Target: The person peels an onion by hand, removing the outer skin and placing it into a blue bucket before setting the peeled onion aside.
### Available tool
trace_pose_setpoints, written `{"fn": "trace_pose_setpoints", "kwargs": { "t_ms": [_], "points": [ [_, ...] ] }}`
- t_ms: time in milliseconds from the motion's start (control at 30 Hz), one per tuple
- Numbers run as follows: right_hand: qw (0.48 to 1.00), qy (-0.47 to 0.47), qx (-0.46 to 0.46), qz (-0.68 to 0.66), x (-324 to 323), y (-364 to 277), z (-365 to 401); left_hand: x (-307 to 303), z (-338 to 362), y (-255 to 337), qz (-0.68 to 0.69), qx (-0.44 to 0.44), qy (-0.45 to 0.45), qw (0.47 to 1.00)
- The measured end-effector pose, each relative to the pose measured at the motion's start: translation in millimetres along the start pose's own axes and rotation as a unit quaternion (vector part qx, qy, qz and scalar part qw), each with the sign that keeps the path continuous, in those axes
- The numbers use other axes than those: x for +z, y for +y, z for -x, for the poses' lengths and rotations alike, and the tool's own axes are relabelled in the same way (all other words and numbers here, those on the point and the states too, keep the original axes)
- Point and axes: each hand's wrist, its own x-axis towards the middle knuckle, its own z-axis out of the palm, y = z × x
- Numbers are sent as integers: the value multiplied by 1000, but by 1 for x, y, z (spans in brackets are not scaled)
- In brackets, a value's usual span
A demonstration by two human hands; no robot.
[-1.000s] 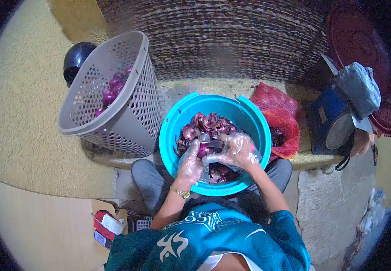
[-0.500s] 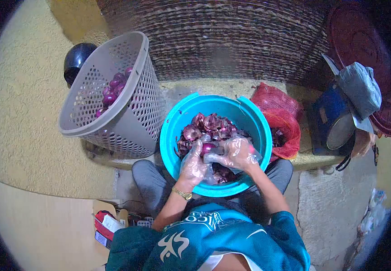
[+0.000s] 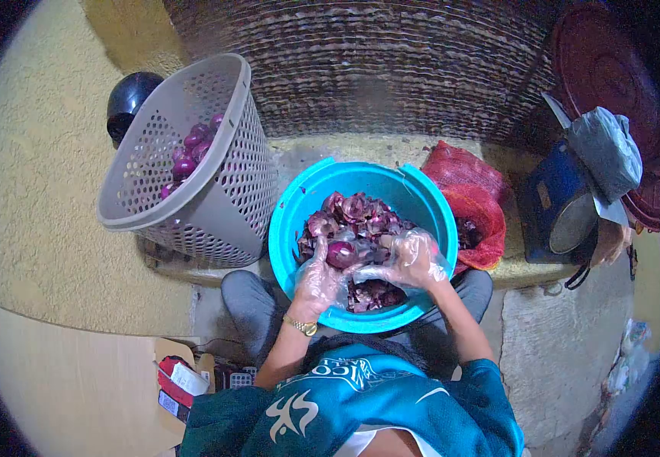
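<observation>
A turquoise tub [image 3: 288, 286] between the knees holds loose purple onion skins [image 3: 360, 209]. Over it, my left hand [image 3: 321, 280], in a clear plastic glove, holds a smooth purple onion [image 3: 341, 254] between thumb and fingers. My right hand [image 3: 414, 260], gloved too, is just right of the onion with its fingers curled and its thumb reaching left toward it. Whatever the right fingers grip is too small and blurred to make out.
A grey perforated basket [image 3: 250, 171] with several purple onions [image 3: 185, 164] stands at the left. Right of the tub lies a red mesh sack [image 3: 467, 171]. Farther right are a blue container [image 3: 555, 198] and a grey plastic-wrapped bundle [image 3: 604, 148].
My left hand has moved slightly left and down, and the onion in it shows more. My right hand has shifted a little right, so the two hands are farther apart.
</observation>
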Motion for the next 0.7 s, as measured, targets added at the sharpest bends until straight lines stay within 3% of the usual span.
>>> {"fn": "trace_pose_setpoints", "kwargs": {
  "t_ms": [133, 233, 367, 433, 567, 700],
  "points": [
    [999, 43, -10, 7, 10, 3, -4, 4, 3, -4, 15, -48, -7, 999],
    [998, 60, -3, -25, 19, 8, -3, 11, 9, -5, -81, -16, -7, 997],
    [998, 53, 12, -7, 13, 2, -3, 3, 6, -6, -53, -23, -1, 998],
    [998, 56, -10, -17, 15, 5, -3, 17, 9, -6, -49, -31, 29, 998],
    [994, 77, -68, -42, 26, 21, -6, 5, 4, -6, -21, -56, 2, 998],
    [988, 103, -112, -36, 29, 21, -4, -2, 1, -10, -85, -32, 17, 996]
  ]
}}
